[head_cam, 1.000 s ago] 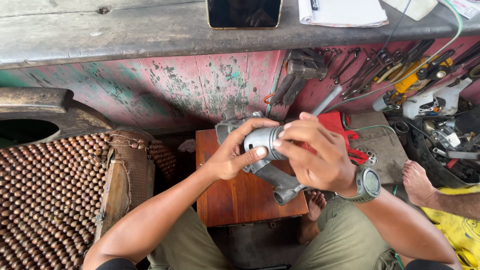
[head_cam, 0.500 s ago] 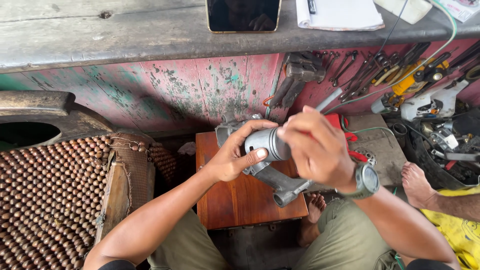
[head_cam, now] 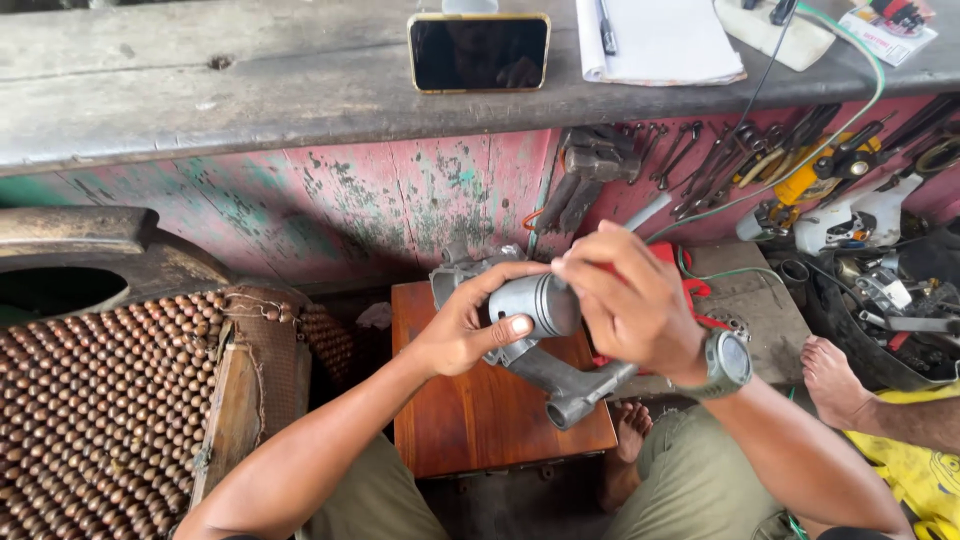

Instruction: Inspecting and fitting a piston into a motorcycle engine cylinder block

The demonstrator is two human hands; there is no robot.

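While both hands clamp one piston (head_cam: 535, 303), left hand (head_cam: 462, 330), right hand (head_cam: 630, 300), one stool (head_cam: 480, 420)

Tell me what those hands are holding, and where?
A grey metal piston with connecting rod: left hand cups the piston's side, right hand covers its top end.

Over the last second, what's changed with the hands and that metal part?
The right hand slid from the top of the grey piston round to its right end. The left hand still cups the piston from the left, and the connecting rod still hangs over the wooden stool.
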